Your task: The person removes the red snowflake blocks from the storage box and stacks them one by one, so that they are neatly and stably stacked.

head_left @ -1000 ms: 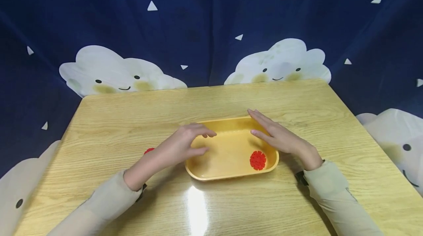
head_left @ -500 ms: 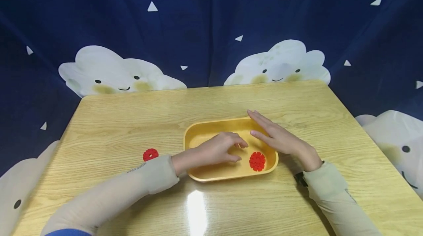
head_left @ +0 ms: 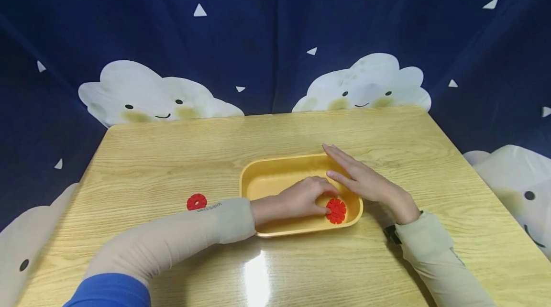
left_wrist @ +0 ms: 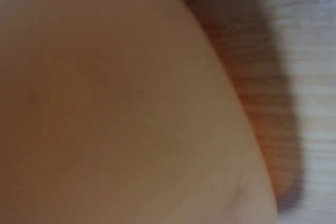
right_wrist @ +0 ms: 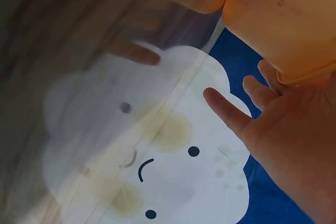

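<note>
A yellow-orange tray (head_left: 275,163) stands on the table in the head view. In its right end lies a red notched toy disc (head_left: 337,213). My left hand (head_left: 297,199) reaches into the tray from the left, its thumb tip at the disc's left edge and its bent fingers just above the far edge; a gap shows between thumb and fingers. My right hand (head_left: 366,180) lies with straight fingers along the tray's right end, fingertips at the far rim. The left wrist view shows mostly blurred skin (left_wrist: 126,98). In the right wrist view, the tray wall (right_wrist: 278,30) is beside the right fingers.
Another red notched disc (head_left: 196,202), with a hole in the middle, lies on the wooden table (head_left: 172,154) left of the tray, close to the left sleeve (head_left: 193,225). A dark blue curtain (head_left: 267,34) with white clouds hangs behind the table.
My left hand has moved right across the tray to the red disc inside, and the disc on the table has come into full view. My right hand has stayed at the tray's right end.
</note>
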Tool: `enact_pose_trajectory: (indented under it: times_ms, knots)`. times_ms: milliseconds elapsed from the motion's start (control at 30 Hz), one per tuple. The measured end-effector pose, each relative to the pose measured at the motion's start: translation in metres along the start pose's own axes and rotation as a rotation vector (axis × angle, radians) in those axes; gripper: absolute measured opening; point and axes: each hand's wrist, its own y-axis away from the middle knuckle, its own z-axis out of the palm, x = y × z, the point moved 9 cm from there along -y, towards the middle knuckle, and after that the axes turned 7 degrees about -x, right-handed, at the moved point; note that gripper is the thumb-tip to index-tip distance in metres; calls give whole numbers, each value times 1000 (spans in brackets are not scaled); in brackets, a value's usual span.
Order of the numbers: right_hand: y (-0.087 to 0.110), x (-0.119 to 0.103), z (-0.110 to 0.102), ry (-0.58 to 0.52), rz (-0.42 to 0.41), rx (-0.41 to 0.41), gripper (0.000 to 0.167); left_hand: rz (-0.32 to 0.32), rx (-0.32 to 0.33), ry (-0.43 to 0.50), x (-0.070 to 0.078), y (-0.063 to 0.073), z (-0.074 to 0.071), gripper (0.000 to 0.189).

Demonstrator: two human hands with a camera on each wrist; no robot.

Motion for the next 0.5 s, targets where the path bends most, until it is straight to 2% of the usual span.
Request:
enact_pose_trajectory:
  times_ms: [233, 500]
  knots:
    - [0, -1, 0, -7, 1, 1, 67, -10, 5, -59, 3, 0, 5, 40]
    - [-1, -1, 1, -7, 3, -2, 67, 12, 37, -104, 5, 1, 8, 37]
